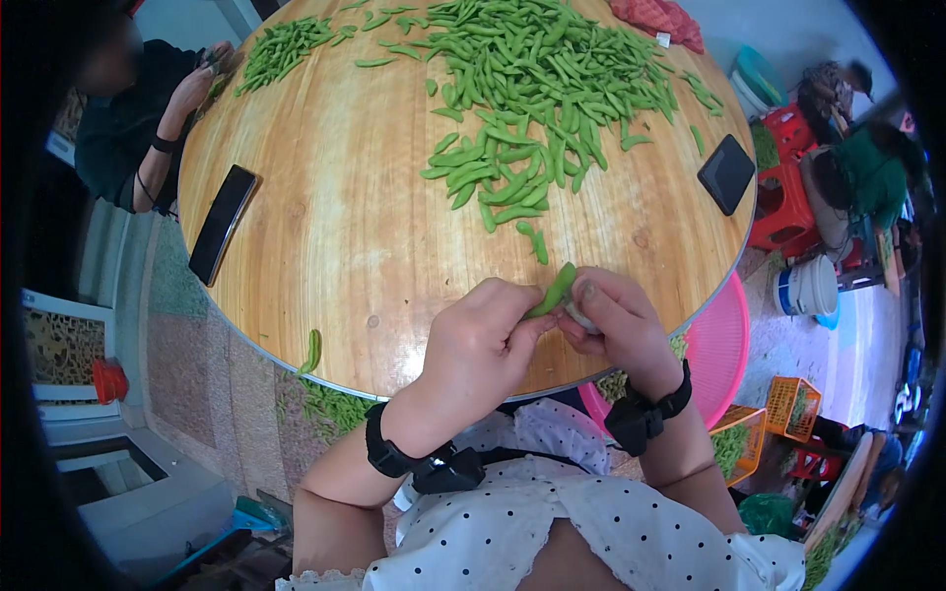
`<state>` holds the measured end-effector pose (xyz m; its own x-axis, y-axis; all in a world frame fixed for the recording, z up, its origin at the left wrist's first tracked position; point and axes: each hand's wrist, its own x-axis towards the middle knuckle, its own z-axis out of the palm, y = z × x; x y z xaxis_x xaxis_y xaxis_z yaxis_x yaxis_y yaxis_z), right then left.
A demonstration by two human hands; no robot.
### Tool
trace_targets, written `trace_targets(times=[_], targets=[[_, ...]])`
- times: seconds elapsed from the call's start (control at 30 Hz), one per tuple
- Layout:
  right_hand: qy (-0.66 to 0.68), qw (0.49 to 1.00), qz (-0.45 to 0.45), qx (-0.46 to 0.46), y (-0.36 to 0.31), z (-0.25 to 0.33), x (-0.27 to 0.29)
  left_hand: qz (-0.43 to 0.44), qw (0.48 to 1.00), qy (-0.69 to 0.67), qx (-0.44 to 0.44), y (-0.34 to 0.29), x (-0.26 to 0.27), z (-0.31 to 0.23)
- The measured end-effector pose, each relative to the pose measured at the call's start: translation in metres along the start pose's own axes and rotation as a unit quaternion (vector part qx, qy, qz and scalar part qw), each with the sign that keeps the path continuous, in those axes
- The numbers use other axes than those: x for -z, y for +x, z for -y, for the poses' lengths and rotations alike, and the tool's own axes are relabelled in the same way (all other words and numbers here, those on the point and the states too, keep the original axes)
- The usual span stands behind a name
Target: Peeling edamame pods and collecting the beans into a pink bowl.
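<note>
A green bean pod [554, 289] is pinched between both my hands at the near edge of the round wooden table [335, 236]. My left hand [480, 345] grips its lower end with thumb and fingers. My right hand [613, 320] holds the pod from the right side, thumb on top. A large heap of green pods [532, 89] lies across the far half of the table. A single pod [313, 351] rests on the table's near left edge.
Two dark phones lie on the table, one at the left [223, 223], one at the right [727, 173]. Another person [138, 118] sits at the far left handling pods. A pink basin [714, 355] with pods stands below right; orange crates [793, 406] and a white bucket [808, 286] beyond.
</note>
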<state>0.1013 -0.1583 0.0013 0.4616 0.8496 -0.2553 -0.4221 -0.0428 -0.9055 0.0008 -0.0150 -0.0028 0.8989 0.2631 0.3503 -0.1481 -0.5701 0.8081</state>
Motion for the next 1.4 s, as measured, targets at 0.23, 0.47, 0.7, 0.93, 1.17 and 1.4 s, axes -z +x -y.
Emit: trace_targets(times=[0.23, 0.47, 0.7, 0.93, 1.17, 1.4], targets=[[-0.141, 0.984, -0.084, 0.074, 0.001, -0.004, -0.009, -0.03, 0.998, -0.057, 0.0, -0.003, -0.003, 0.001], [-0.166, 0.972, -0.089, 0.138, -0.002, -0.007, -0.011, -0.011, 0.907, -0.363, 0.214, -0.006, -0.011, 0.001], [-0.149, 0.981, -0.05, 0.11, -0.014, -0.006, 0.003, 0.074, 0.812, -0.498, 0.295, -0.002, -0.008, 0.001], [-0.211, 0.954, -0.178, 0.113, -0.035, 0.006, 0.013, 0.059, 0.942, -0.264, 0.199, -0.007, -0.036, -0.008], [-0.285, 0.947, -0.111, 0.101, -0.064, 0.001, 0.042, 0.181, 0.932, -0.264, 0.17, -0.007, -0.057, -0.021], [-0.398, 0.872, -0.25, 0.138, -0.098, -0.005, 0.042, 0.284, 0.93, -0.167, 0.161, 0.0, -0.079, -0.043]])
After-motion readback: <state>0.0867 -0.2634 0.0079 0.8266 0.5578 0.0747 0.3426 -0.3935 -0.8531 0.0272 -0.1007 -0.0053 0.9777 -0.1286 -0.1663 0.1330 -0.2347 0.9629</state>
